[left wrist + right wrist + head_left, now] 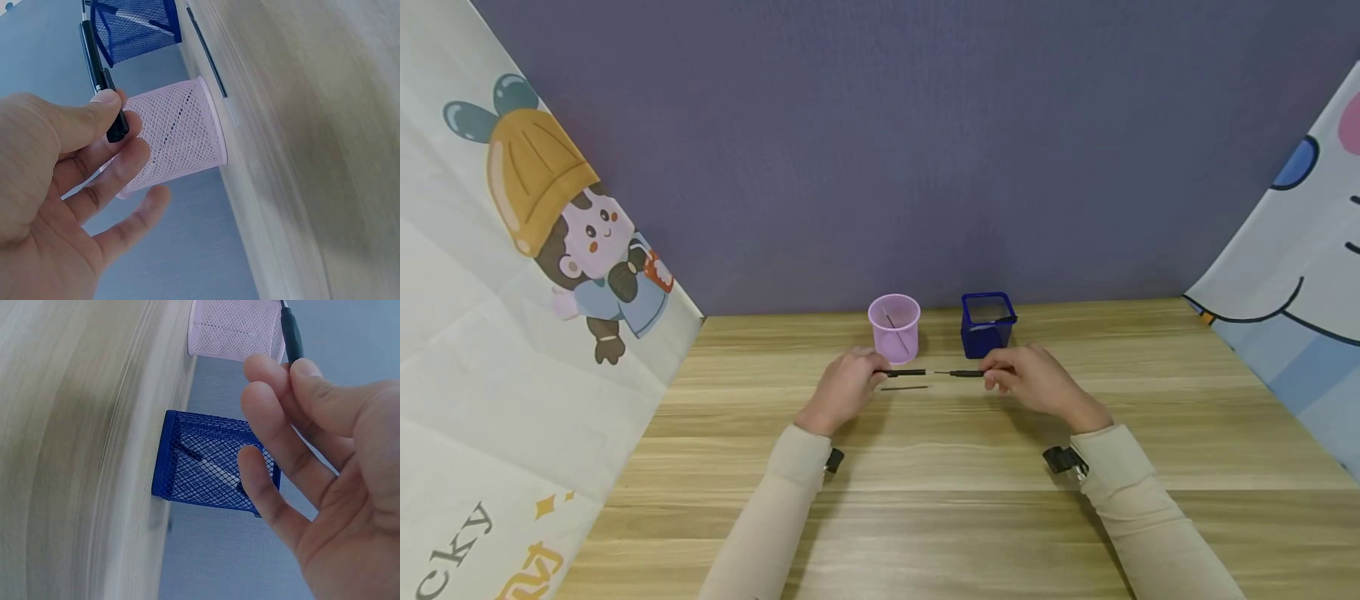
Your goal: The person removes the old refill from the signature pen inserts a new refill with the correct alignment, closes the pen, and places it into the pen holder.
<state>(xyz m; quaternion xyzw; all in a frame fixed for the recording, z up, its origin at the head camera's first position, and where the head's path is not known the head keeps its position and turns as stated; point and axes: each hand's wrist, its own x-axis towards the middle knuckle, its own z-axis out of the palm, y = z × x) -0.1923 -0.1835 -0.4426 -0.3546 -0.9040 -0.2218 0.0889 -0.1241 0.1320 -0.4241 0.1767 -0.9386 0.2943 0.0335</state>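
Note:
My left hand point(847, 385) pinches a black pen barrel with a clip point(94, 59) between thumb and fingers, the other fingers loosely bent. My right hand point(1033, 379) pinches a black pen section point(290, 334), from which a thin rod points left at the barrel's end. In the head view a small gap separates the two pieces, held level and in line. A thin dark pen refill point(904, 387) lies on the table just nearer than the barrel; the left wrist view shows its clear end.
Behind my left hand stands a pink mesh cup point(895, 333) with a thin dark stick inside. A blue square mesh holder point(987, 337) containing a pen point(219, 475) stands behind my right hand. The wooden table point(925, 517) ends at a grey-blue back panel point(880, 150). Printed sheets flank both sides.

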